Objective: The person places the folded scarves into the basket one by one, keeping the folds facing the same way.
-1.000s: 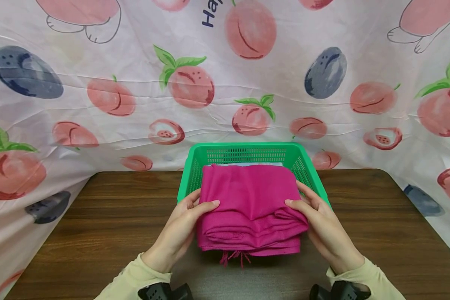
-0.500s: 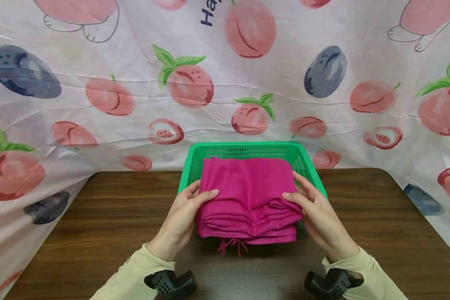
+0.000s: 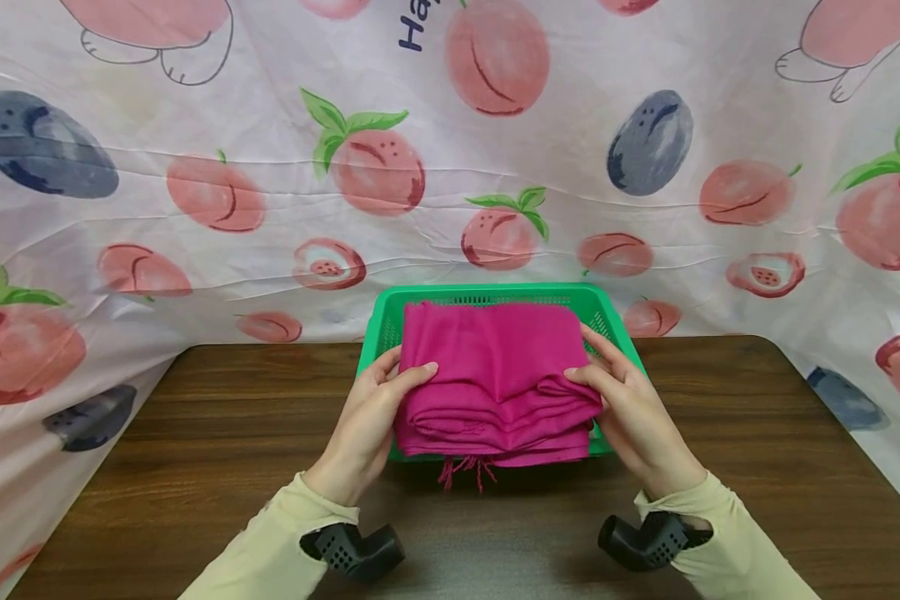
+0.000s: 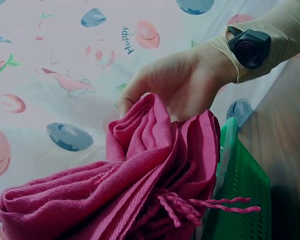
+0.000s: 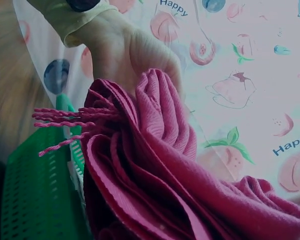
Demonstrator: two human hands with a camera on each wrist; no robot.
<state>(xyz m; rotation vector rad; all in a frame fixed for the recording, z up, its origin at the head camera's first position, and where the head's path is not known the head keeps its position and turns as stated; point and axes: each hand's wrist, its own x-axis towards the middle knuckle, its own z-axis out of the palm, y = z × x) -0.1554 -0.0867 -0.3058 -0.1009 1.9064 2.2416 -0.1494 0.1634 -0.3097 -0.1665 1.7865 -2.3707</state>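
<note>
A folded magenta scarf [image 3: 495, 358] with twisted tassels [image 3: 467, 472] hanging from its near edge is held level between both hands. My left hand [image 3: 371, 417] grips its left side, thumb on top and fingers along the side and under it. On the right side my right hand [image 3: 633, 408] grips it the same way. Behind and beneath the scarf stands a green plastic basket [image 3: 381, 329] with perforated walls. The scarf overlaps the basket's opening and hides most of its inside. In both wrist views the scarf's layered folds [image 4: 140, 135] and the basket's wall [image 5: 40, 185] show close up.
The basket stands on a dark brown wooden table [image 3: 217, 433] near its back edge. A white cloth [image 3: 435, 167] printed with peaches hangs behind and at both sides. Black wrist cameras [image 3: 356, 550] sit on both sleeves.
Both hands have carried the scarf forward, away from the body and farther over the basket. The grip looks the same, and the basket has stayed in place.
</note>
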